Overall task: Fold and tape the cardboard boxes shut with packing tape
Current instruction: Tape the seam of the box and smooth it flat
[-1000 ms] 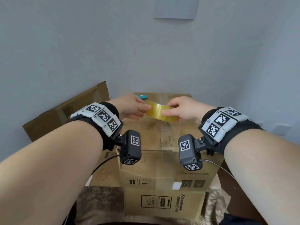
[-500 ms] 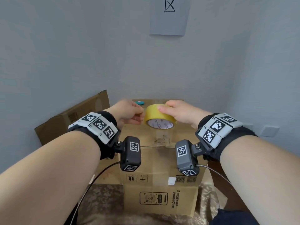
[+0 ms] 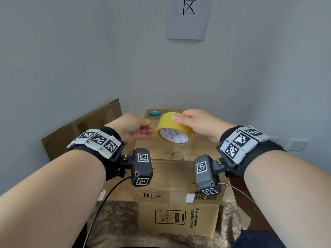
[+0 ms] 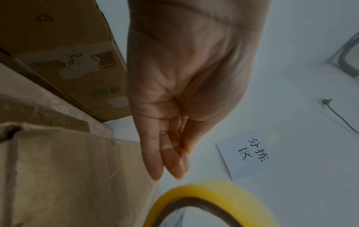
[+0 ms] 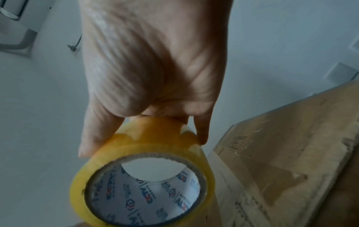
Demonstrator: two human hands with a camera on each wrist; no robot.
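Note:
A yellow roll of packing tape (image 3: pixel 168 122) is held tilted above the top of a stacked cardboard box (image 3: pixel 175 176). My right hand (image 3: pixel 188 120) grips the roll from the right, thumb on its outer band; the right wrist view shows the roll (image 5: pixel 155 138) with fingers curled round its rim. My left hand (image 3: pixel 150 127) hovers just left of the roll. In the left wrist view this hand (image 4: pixel 174 161) has its thumb pressed against straight fingers, pointing at the roll (image 4: pixel 209 188). No tape strip shows between them.
The top box rests on a larger printed box (image 3: pixel 179 219) on a patterned cloth (image 3: pixel 111 221). Another cardboard box (image 3: pixel 86 126) leans at the left wall. A small teal object (image 3: pixel 154 113) lies at the box's far edge. A paper sign (image 3: pixel 188 24) hangs on the wall.
The roll has been lifted and tipped so that its core faces me. My left hand has come slightly off the roll's left side, while the right hand keeps its grip.

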